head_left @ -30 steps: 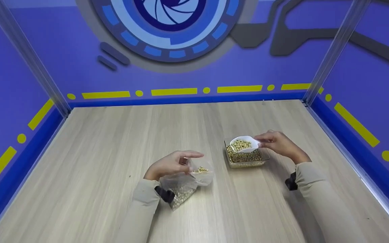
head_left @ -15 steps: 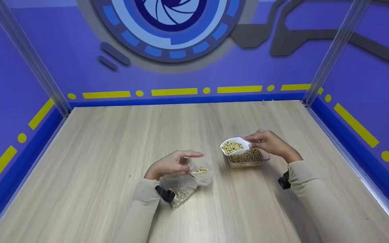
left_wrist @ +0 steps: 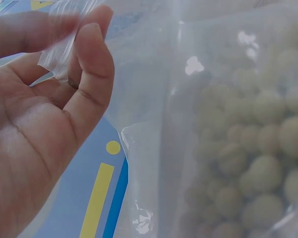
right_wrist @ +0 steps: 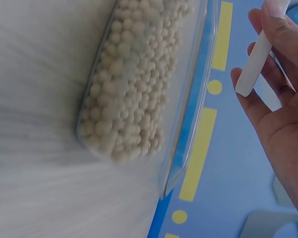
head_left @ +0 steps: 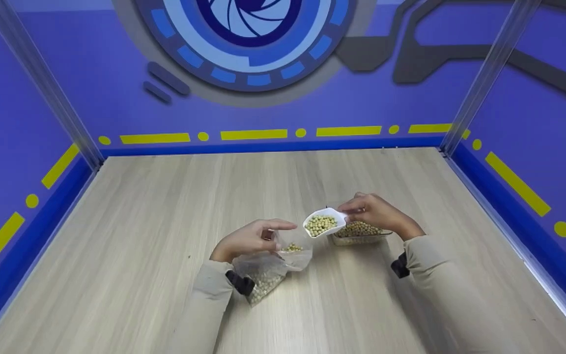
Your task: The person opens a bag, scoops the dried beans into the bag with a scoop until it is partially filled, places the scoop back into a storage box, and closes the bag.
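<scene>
A clear zip bag [head_left: 263, 278] partly filled with round, pale yellow beans, likely soybeans in look, leans on the table. My left hand [head_left: 248, 239] pinches its open mouth between thumb and fingers, as the left wrist view [left_wrist: 49, 109] shows up close. More beans [head_left: 293, 247] show inside the mouth. With my right hand [head_left: 379, 214] I grip the handle of a white scoop [head_left: 331, 216], held level and heaped with the same beans. The scoop is just right of the bag's mouth, above the table. Its handle [right_wrist: 254, 67] lies across my fingers in the right wrist view.
Behind and below my right hand stands a clear rectangular container [head_left: 361, 240] holding many more beans [right_wrist: 129, 84]. The wood-grain table [head_left: 175, 196] ends at blue walls [head_left: 283, 113] on the back and both sides.
My right hand has carried the loaded scoop left, from over the container to near the bag's mouth. My left hand and the bag stay in place.
</scene>
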A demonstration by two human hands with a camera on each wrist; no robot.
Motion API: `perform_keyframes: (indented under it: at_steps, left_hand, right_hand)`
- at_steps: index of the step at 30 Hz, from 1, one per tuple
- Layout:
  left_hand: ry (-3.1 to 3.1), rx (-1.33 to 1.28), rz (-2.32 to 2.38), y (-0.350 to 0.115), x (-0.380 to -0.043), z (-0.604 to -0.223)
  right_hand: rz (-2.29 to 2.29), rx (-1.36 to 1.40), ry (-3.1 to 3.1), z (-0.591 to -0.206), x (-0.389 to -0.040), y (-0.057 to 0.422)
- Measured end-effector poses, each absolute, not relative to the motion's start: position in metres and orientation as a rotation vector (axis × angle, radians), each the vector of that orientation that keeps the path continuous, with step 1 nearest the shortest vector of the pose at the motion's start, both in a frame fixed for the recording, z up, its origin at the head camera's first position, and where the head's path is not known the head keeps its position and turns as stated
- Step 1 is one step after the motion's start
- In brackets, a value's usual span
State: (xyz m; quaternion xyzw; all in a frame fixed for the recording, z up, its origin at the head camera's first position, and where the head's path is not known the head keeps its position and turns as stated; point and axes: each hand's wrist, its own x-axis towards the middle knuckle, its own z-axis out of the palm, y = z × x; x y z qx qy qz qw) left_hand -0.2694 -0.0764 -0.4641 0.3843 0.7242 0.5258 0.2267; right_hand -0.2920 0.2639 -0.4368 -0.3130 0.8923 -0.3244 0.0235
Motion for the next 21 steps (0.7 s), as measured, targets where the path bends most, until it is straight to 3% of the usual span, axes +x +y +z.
perform_keyframes:
  at_steps: [21]
  left_hand:
    - [2.016, 1.037, 1.431, -0.076, -0.268, -0.463]
  right_hand:
    - [-0.894, -1.142, 2.726, -0.439, -0.289, 0.245]
